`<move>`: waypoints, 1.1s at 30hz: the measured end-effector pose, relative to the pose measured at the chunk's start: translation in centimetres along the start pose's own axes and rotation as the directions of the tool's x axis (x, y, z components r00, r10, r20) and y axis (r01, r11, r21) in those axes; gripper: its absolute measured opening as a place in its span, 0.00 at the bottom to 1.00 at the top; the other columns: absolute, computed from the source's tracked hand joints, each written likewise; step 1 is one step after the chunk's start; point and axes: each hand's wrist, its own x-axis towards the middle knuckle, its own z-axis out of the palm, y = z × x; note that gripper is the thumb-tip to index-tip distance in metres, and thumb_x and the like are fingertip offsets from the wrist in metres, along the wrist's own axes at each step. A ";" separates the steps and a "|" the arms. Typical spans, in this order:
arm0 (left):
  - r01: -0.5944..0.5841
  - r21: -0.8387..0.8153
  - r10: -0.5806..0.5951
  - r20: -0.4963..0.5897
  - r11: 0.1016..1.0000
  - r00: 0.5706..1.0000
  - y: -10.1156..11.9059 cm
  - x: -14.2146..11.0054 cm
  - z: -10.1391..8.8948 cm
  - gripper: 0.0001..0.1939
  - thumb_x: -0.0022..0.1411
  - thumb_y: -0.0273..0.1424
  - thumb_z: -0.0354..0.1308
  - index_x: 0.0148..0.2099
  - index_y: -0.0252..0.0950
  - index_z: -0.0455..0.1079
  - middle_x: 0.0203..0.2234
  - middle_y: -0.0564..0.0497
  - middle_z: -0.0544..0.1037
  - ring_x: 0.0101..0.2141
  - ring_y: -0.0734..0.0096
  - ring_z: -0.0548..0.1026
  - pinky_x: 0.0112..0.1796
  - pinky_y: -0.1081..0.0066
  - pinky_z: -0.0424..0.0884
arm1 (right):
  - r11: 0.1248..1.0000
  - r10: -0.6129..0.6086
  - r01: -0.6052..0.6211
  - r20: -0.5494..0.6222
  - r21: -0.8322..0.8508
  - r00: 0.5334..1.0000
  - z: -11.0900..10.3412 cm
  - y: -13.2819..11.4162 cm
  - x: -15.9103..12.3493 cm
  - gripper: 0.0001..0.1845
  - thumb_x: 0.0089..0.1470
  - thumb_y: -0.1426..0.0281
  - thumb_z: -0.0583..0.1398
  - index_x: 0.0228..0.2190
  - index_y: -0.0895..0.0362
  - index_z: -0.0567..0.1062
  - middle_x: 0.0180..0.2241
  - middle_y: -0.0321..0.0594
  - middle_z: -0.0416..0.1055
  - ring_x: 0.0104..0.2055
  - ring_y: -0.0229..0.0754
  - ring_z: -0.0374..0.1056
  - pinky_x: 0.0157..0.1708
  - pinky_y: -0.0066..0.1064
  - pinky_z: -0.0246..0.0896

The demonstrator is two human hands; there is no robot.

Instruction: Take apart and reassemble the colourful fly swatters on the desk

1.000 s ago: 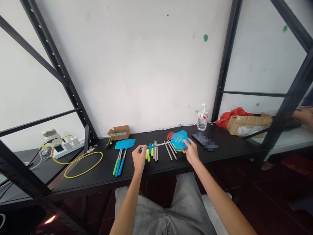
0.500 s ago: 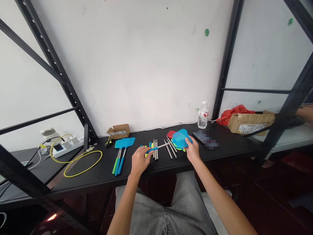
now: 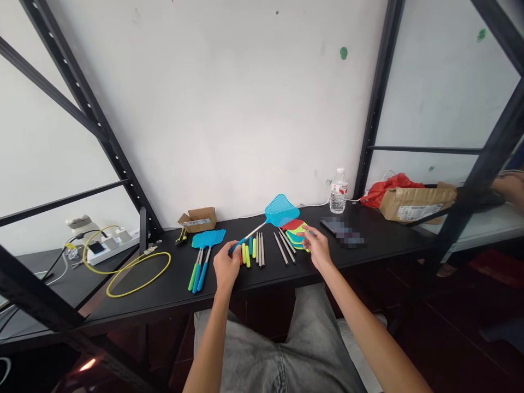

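Observation:
My left hand (image 3: 226,265) grips the blue handle of a blue fly swatter (image 3: 280,210), whose head is raised above the black table (image 3: 380,243) and tilts up to the right. My right hand (image 3: 315,246) hovers by a stack of loose swatter heads (image 3: 297,232) in red, green and blue; its fingers are curled and hold nothing I can see. Between the hands lie several metal rods (image 3: 282,248) and yellow-green and blue handle grips (image 3: 246,252). Left of them rest assembled swatters (image 3: 207,240) with blue and green handles.
A small open cardboard box (image 3: 198,219) sits at the back. A water bottle (image 3: 338,191), a dark flat device (image 3: 341,231), a red bag and a brown parcel (image 3: 417,203) stand to the right. A yellow cable loop (image 3: 135,270) and a power strip lie left. Another person's hand (image 3: 507,188) shows far right.
My right hand let go of the blue swatter's head. My left hand swung the swatter up and to the left, so its head now stands above the table.

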 end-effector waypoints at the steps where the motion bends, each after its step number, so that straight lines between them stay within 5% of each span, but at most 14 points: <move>1: 0.013 0.001 -0.013 -0.006 1.000 1.000 0.0 0.0 0.0 0.17 0.64 0.43 0.52 0.43 0.40 0.75 0.28 0.49 0.79 0.25 0.66 0.72 0.28 0.70 0.63 | 1.000 0.002 -0.002 0.000 -0.005 1.000 0.0 0.0 0.0 0.23 0.42 0.56 0.68 0.39 0.57 0.78 0.30 0.42 0.77 0.22 0.34 0.63 0.19 0.26 0.56; 8: 0.140 0.007 -0.136 -0.205 0.990 0.969 -0.1 -0.3 0.0 0.15 0.64 0.43 0.52 0.44 0.40 0.72 0.28 0.49 0.78 0.27 0.65 0.73 0.29 0.71 0.61 | 1.000 0.012 -0.012 -0.015 0.004 1.000 0.0 0.2 0.0 0.24 0.41 0.56 0.69 0.37 0.57 0.78 0.29 0.42 0.77 0.21 0.34 0.63 0.18 0.26 0.55; 15: 0.209 0.149 -0.163 -0.270 0.967 0.949 0.7 -0.8 -0.4 0.13 0.68 0.36 0.46 0.49 0.39 0.67 0.28 0.48 0.75 0.24 0.64 0.70 0.27 0.70 0.55 | 1.000 0.018 -0.018 -0.001 0.000 1.000 0.0 0.0 -0.3 0.22 0.41 0.56 0.70 0.35 0.57 0.79 0.29 0.42 0.77 0.21 0.34 0.63 0.18 0.26 0.55; 20: 0.199 0.299 -0.107 -0.297 0.933 0.949 1.6 -0.8 -0.1 0.14 0.67 0.28 0.43 0.49 0.37 0.68 0.36 0.43 0.77 0.39 0.56 0.74 0.38 0.64 0.59 | 1.000 0.031 -0.031 0.000 0.000 1.000 0.0 -0.1 -0.3 0.21 0.41 0.57 0.69 0.35 0.57 0.79 0.29 0.43 0.77 0.22 0.34 0.63 0.19 0.25 0.55; 33: 0.003 0.714 0.041 -0.045 0.700 0.998 -1.8 -2.1 -3.2 0.17 0.65 0.24 0.45 0.48 0.37 0.73 0.36 0.42 0.78 0.43 0.50 0.72 0.43 0.56 0.58 | 0.998 0.053 -0.053 0.004 -0.016 0.999 -0.1 -0.2 -0.3 0.18 0.43 0.59 0.69 0.34 0.58 0.80 0.30 0.44 0.77 0.22 0.34 0.63 0.19 0.26 0.56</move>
